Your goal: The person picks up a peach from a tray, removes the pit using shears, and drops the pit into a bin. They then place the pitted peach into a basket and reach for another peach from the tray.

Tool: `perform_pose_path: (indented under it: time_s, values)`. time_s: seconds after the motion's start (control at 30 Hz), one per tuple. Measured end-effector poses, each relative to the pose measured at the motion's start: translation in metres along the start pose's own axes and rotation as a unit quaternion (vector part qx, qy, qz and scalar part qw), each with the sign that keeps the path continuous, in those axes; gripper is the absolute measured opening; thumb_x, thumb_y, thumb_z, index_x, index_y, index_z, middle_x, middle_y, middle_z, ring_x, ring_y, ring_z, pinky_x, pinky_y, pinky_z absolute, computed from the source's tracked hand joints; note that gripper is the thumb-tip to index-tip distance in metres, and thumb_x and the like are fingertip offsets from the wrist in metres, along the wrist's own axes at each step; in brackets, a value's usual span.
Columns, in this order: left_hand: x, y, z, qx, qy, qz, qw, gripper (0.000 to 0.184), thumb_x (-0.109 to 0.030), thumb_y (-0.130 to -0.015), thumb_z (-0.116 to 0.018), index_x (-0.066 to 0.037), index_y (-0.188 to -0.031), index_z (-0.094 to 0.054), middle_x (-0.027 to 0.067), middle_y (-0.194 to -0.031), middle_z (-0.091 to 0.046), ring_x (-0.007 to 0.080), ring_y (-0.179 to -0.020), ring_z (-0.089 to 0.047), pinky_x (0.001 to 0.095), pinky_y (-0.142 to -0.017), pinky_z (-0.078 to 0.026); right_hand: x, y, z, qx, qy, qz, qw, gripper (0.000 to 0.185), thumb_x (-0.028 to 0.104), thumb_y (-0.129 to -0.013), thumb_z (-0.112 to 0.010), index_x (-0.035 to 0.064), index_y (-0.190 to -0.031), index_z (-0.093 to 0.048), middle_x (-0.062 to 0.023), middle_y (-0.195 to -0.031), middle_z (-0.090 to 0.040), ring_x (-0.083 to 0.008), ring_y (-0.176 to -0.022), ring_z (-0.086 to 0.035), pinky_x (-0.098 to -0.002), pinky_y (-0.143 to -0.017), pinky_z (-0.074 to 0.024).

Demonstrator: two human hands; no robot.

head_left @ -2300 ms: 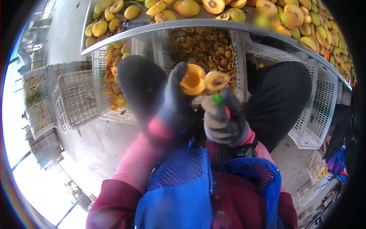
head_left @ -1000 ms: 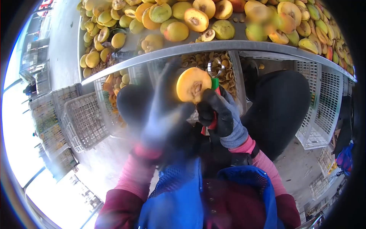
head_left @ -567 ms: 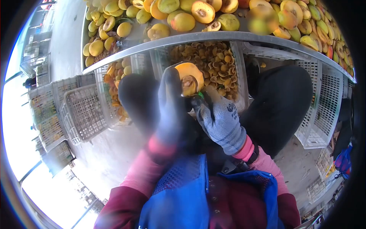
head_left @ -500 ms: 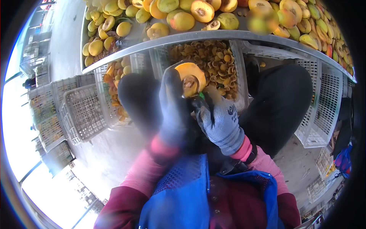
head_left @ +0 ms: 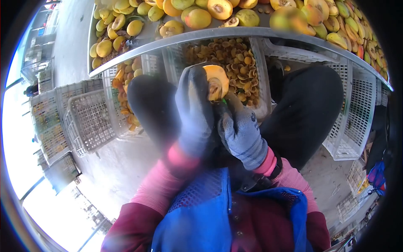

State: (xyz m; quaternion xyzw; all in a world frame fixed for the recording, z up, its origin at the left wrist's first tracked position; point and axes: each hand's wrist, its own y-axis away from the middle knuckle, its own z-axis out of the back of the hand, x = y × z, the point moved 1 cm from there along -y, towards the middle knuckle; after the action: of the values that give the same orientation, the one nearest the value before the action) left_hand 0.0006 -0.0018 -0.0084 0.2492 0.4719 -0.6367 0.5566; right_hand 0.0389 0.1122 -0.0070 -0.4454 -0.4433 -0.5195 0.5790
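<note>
My left hand (head_left: 193,107), in a grey-blue glove, is closed around a halved yellow peach (head_left: 220,76). The peach's orange cut face is turned up, and the brown stone area in its middle is visible. Just below, my right hand (head_left: 244,136), gloved the same way, is closed on a small pitting knife (head_left: 224,101) with a dark and green handle. The knife's tip end is at the lower edge of the peach, and its blade is mostly hidden. Both hands are held close together between my knees.
A metal-edged table (head_left: 184,38) heaped with whole and halved peaches (head_left: 198,19) runs across the front. Beneath it stands a crate (head_left: 261,80) of brownish pit pieces (head_left: 235,63). More plastic crates (head_left: 93,119) stand at the left, and a white crate (head_left: 357,113) at the right.
The peach has turned and shifted slightly right and up in my left hand. The curved metal loop seen around its stone earlier is now hard to make out.
</note>
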Motion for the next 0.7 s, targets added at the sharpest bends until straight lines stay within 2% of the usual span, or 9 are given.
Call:
perform_pose_path:
  time_s: [0.1, 0.13, 0.2, 0.3, 0.37, 0.47, 0.57, 0.67, 0.7]
  values:
    - [0.012, -0.004, 0.004, 0.021, -0.148, -0.155, 0.976, 0.019, -0.001, -0.09, -0.05, 0.009, -0.106, -0.05, 0.0215, -0.098, -0.054, 0.0295, -0.076, -0.057, 0.0337, -0.063, -0.049, -0.014, 0.013, -0.004, 0.021, -0.064, -0.038, 0.997, 0.042, 0.027, -0.094, -0.048, -0.0049, -0.121, -0.047, -0.0137, -0.09, -0.059, -0.023, -0.073, -0.058, -0.0337, -0.067, -0.0476]
    - [0.004, -0.011, 0.007, 0.055, -0.1, -0.129, 0.985, 0.019, -0.001, -0.088, -0.051, 0.008, -0.105, -0.051, 0.0206, -0.095, -0.055, 0.0284, -0.074, -0.058, 0.0328, -0.063, -0.049, -0.025, 0.016, -0.015, -0.027, -0.062, -0.006, 0.998, 0.041, 0.03, -0.095, -0.046, -0.0038, -0.117, -0.049, -0.0112, -0.084, -0.058, -0.0201, -0.066, -0.056, -0.0312, -0.061, -0.0471]
    - [-0.011, -0.025, 0.011, 0.115, -0.006, -0.066, 0.991, 0.02, -0.002, -0.085, -0.054, 0.008, -0.102, -0.054, 0.0187, -0.091, -0.058, 0.0261, -0.072, -0.06, 0.031, -0.063, -0.049, -0.033, 0.024, -0.018, -0.024, -0.227, -0.103, 0.968, 0.037, 0.033, -0.095, -0.047, 0.0001, -0.11, -0.052, -0.0075, -0.076, -0.057, -0.0174, -0.057, -0.053, -0.0284, -0.053, -0.045]
    - [-0.011, -0.031, 0.01, 0.121, 0.098, 0.052, 0.986, 0.018, -0.008, -0.084, -0.053, 0.006, -0.096, -0.058, 0.0136, -0.08, -0.061, 0.0182, -0.072, -0.06, 0.028, -0.066, -0.048, -0.001, 0.011, 0.005, 0.14, -0.548, -0.358, 0.742, 0.033, 0.038, -0.093, -0.048, 0.0069, -0.102, -0.055, -0.0032, -0.07, -0.053, -0.0148, -0.049, -0.046, -0.0264, -0.046, -0.0386]
    - [-0.011, -0.03, 0.011, 0.142, 0.107, 0.078, 0.981, 0.018, -0.009, -0.085, -0.053, 0.005, -0.095, -0.058, 0.0131, -0.081, -0.061, 0.0164, -0.074, -0.059, 0.028, -0.068, -0.047, -0.004, 0.006, 0.018, 0.258, -0.594, -0.388, 0.655, 0.042, 0.048, -0.095, -0.04, 0.0094, -0.098, -0.056, 0.0, -0.066, -0.048, -0.009, -0.042, -0.039, -0.0231, -0.039, -0.0322]
    - [-0.012, -0.025, 0.01, 0.154, 0.113, 0.135, 0.972, 0.018, -0.011, -0.087, -0.054, 0.005, -0.095, -0.058, 0.0115, -0.083, -0.061, 0.0138, -0.078, -0.057, 0.0273, -0.072, -0.046, -0.006, 0.008, 0.01, 0.276, -0.672, -0.406, 0.555, 0.051, 0.057, -0.093, -0.034, 0.0109, -0.09, -0.055, 0.0004, -0.058, -0.042, -0.009, -0.036, -0.031, -0.0247, -0.033, -0.0266]
    - [0.0, -0.011, 0.012, 0.164, 0.061, 0.034, 0.984, 0.022, -0.008, -0.086, -0.055, 0.004, -0.105, -0.056, 0.0138, -0.095, -0.059, 0.0185, -0.087, -0.056, 0.0285, -0.077, -0.046, -0.01, 0.011, -0.002, 0.246, -0.79, -0.434, 0.357, 0.047, 0.054, -0.093, -0.037, 0.01, -0.084, -0.05, 0.0014, -0.051, -0.038, -0.0067, -0.035, -0.033, -0.0213, -0.03, -0.0276]
    - [0.035, 0.012, 0.015, 0.142, -0.118, -0.183, 0.966, 0.039, -0.007, -0.087, -0.056, 0.003, -0.124, -0.048, 0.017, -0.12, -0.051, 0.0256, -0.11, -0.052, 0.033, -0.092, -0.044, -0.023, 0.014, -0.011, 0.27, -0.826, -0.394, 0.299, 0.047, 0.054, -0.093, -0.036, 0.0098, -0.087, -0.052, 0.0015, -0.052, -0.04, -0.0066, -0.036, -0.035, -0.0218, -0.029, -0.0293]
    - [0.05, 0.02, 0.014, 0.18, -0.031, 0.0, 0.983, 0.041, -0.007, -0.086, -0.057, 0.002, -0.124, -0.047, 0.0154, -0.118, -0.051, 0.025, -0.108, -0.052, 0.0328, -0.092, -0.044, -0.021, 0.01, -0.007, 0.295, -0.834, -0.338, 0.321, 0.048, 0.054, -0.094, -0.034, 0.0101, -0.087, -0.053, 0.0016, -0.053, -0.039, -0.0076, -0.038, -0.035, -0.0228, -0.031, -0.0295]
